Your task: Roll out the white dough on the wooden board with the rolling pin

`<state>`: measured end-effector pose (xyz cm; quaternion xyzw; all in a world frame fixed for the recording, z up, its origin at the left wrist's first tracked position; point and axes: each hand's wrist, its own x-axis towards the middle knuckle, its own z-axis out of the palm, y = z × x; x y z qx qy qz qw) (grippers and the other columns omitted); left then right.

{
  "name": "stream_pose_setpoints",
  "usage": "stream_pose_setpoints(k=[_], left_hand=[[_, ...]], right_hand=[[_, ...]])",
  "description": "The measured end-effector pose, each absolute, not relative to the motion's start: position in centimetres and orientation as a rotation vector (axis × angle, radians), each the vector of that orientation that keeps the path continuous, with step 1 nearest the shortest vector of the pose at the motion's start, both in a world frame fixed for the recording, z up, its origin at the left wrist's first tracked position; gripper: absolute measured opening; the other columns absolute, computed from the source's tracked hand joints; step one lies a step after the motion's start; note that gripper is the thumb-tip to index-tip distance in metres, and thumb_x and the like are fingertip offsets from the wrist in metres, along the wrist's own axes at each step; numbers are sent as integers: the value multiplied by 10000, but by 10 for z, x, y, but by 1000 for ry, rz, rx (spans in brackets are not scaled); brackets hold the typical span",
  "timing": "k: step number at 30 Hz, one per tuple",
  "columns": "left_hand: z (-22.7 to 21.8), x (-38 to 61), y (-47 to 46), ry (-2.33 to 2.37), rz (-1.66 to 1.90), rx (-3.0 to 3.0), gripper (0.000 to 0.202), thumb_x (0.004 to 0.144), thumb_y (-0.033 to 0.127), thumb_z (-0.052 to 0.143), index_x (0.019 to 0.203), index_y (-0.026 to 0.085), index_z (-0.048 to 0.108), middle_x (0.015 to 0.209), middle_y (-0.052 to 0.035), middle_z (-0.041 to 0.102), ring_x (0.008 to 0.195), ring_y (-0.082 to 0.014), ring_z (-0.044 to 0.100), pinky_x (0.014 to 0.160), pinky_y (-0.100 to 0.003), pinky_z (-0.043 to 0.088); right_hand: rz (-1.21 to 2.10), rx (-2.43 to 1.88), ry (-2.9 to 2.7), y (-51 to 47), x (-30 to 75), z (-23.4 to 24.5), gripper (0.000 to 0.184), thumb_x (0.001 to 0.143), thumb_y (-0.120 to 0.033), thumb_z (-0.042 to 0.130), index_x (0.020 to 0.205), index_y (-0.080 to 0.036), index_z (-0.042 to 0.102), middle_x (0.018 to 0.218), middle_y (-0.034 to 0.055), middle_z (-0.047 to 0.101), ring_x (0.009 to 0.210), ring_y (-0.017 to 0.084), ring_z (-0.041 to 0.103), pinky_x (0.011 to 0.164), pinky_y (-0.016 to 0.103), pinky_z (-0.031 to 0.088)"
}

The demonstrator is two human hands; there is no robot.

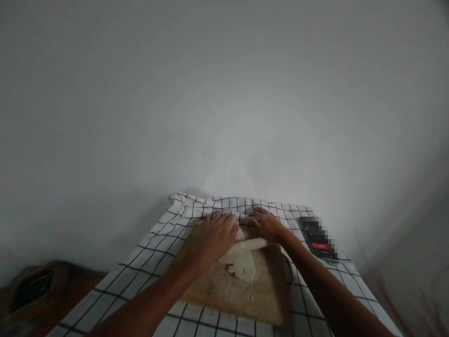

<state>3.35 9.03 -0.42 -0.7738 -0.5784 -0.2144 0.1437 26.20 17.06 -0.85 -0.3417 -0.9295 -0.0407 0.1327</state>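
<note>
A pale rolling pin (247, 245) lies across a flattened piece of dough (243, 267) on a wooden board (224, 290). My left hand (220, 231) reaches over the pin's left part with its fingers stretched forward, palm down. Toward the far right edge of the board, my right hand (266, 223) is also palm down with loosely extended fingers, its wrist above the pin's right end. Dough shows on both sides of the pin, the near edge ragged. Both palms hide parts of the pin, so their exact contact is unclear.
A white cloth with black grid lines (143, 262) covers the table and is bunched at the far left corner. A phone (317, 238) lies right of the board. Behind the table stands a plain wall (224, 103). Brown wooden furniture (52, 290) is at lower left.
</note>
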Motion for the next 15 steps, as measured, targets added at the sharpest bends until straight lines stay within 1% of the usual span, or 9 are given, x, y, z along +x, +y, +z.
stream_pose_setpoints(k=[3,5,7,11,13,15], left_hand=[[-2,33,90,-1602,-632,-2311,365,1082,321,407,1333,209,646,1332,-133,721,1302,-284,622,1116,-498,484],[-1,33,88,-1561,-611,-2376,387,1082,321,386,1359,204,630,1366,-125,706,1308,-266,616,1141,-473,469],[-1,33,86,-1553,-581,-2414,412,1076,319,376,1391,191,609,1414,-124,685,1332,-265,605,1161,-477,460],[-1,33,71,-1519,-540,-2471,451,1068,317,375,1433,152,583,1483,-147,644,1385,-281,584,1194,-501,453],[-2,33,58,-1479,-549,-2490,452,1061,307,380,1432,149,584,1501,-145,632,1400,-284,578,1212,-502,446],[-4,33,46,-1463,-590,-2480,451,1051,300,397,1440,162,578,1526,-136,613,1420,-286,563,1221,-504,446]], right_hand=[[-137,-985,-2668,162,269,-17,310,1098,-260,426,1246,-205,691,1346,119,669,1373,268,499,1160,508,439],[-112,-1064,-2628,148,274,-19,316,1090,-267,431,1269,-213,685,1396,125,642,1407,289,472,1161,533,442],[-70,-1191,-2563,130,276,-18,343,1089,-284,423,1330,-224,659,1450,123,613,1445,292,451,1171,536,436],[-22,-1447,-2386,87,274,-19,473,1123,-385,304,1475,-197,558,1562,130,534,1519,291,389,1198,512,413],[-64,-1487,-2352,66,272,-21,502,1118,-420,305,1493,-185,543,1610,132,487,1544,313,350,1210,528,390],[-134,-1496,-2325,49,270,-23,500,1112,-418,313,1490,-188,545,1626,125,469,1552,320,335,1224,538,359]])
